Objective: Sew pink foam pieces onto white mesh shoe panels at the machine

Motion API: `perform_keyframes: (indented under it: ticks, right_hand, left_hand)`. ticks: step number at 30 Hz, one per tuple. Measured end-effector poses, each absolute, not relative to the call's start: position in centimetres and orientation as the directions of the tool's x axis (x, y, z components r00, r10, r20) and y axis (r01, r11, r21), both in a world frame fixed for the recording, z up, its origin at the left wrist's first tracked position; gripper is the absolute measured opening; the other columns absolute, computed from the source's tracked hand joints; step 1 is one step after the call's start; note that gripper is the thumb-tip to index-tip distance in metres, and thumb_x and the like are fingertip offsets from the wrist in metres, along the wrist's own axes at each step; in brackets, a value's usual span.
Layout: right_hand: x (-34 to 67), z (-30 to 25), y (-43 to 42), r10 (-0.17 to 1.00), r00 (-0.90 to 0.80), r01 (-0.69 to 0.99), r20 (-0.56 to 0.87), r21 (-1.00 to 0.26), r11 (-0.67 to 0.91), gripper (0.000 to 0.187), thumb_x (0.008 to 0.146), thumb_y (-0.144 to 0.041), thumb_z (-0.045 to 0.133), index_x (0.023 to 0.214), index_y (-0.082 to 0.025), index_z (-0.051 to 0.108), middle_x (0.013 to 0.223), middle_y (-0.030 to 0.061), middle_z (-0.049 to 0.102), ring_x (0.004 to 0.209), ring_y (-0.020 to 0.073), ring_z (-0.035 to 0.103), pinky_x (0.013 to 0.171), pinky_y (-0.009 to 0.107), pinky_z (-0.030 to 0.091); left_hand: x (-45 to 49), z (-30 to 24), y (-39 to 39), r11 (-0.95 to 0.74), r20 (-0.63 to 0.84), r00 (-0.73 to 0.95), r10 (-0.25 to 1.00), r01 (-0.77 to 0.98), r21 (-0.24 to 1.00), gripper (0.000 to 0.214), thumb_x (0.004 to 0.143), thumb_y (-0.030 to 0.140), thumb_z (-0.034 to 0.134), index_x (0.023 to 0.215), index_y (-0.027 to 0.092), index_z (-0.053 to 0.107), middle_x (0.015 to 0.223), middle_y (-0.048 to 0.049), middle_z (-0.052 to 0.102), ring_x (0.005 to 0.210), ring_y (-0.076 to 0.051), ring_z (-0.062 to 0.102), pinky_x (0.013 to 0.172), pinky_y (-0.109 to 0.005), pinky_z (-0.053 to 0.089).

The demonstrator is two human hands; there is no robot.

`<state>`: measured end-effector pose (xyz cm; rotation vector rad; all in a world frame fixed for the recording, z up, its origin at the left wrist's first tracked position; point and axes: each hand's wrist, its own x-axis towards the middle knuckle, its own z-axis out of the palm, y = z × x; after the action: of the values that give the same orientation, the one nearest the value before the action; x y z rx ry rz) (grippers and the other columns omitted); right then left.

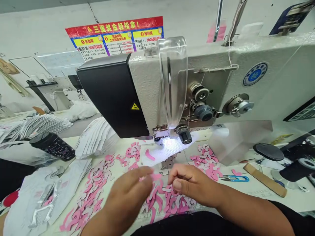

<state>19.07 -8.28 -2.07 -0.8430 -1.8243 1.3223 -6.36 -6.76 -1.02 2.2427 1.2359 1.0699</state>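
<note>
My left hand (134,186), slightly blurred, is closed at the fingertips on a small pink fabric strip (157,177) in front of the sewing machine's needle area. Close by on the right, my right hand (189,182) has its fingers curled in; whether anything is inside them is hidden. White mesh fabric (169,151) lies under the lit presser foot (159,141), with a curved pink piece (150,155) on its left part. Beneath and between my hands is a heap of pink and whitish cut strips (169,200).
The sewing machine head (147,85) stands over the work. More pink pieces lie in piles left (91,190) and right (206,160). Blue thread snips (236,178) and a brown strip (265,180) are at right. Stacked white pieces (95,139) and a black tumbler (52,146) are at left.
</note>
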Motion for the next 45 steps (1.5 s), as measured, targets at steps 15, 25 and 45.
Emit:
perform_keyframes:
  ticks: [15,25,45]
  right_hand:
    - [18.5,-0.9,-6.3,0.563,-0.387,0.508,0.73,-0.341,0.791,0.018,0.1,-0.024,0.046,0.104,-0.02,0.063,0.089,0.0028,0.07,0.083,0.0166,0.062,0.079,0.032,0.046]
    - [19.3,-4.5,-3.8,0.549,-0.341,0.762,0.763,-0.118,0.637,0.026,0.094,-0.014,0.052,0.117,-0.017,0.061,0.122,0.0109,0.066,0.12,0.0258,0.058,0.101,0.045,0.045]
    - [19.2,-4.9,-4.3,0.446,-0.316,0.748,0.838,-0.07,0.66,0.03,0.089,-0.008,0.059,0.115,-0.022,0.063,0.118,0.0082,0.069,0.115,0.0219,0.061,0.094,0.037,0.045]
  left_hand:
    - [-2.6,2.9,-5.4,-0.157,0.112,0.182,0.977,0.26,0.953,0.022,0.081,0.042,0.071,0.081,0.021,0.067,0.069,-0.0001,0.063,0.066,-0.015,0.058,0.061,-0.026,0.045]
    - [-0.6,1.3,-1.4,-0.138,0.064,0.193,0.979,0.402,0.905,0.026,0.084,0.046,0.063,0.086,0.02,0.064,0.078,-0.0008,0.061,0.067,-0.014,0.05,0.061,-0.027,0.04]
    - [-0.1,0.5,-0.7,-0.068,-0.018,0.205,0.979,0.403,0.913,0.029,0.079,0.049,0.068,0.08,0.021,0.061,0.072,0.0016,0.058,0.06,-0.013,0.049,0.053,-0.025,0.039]
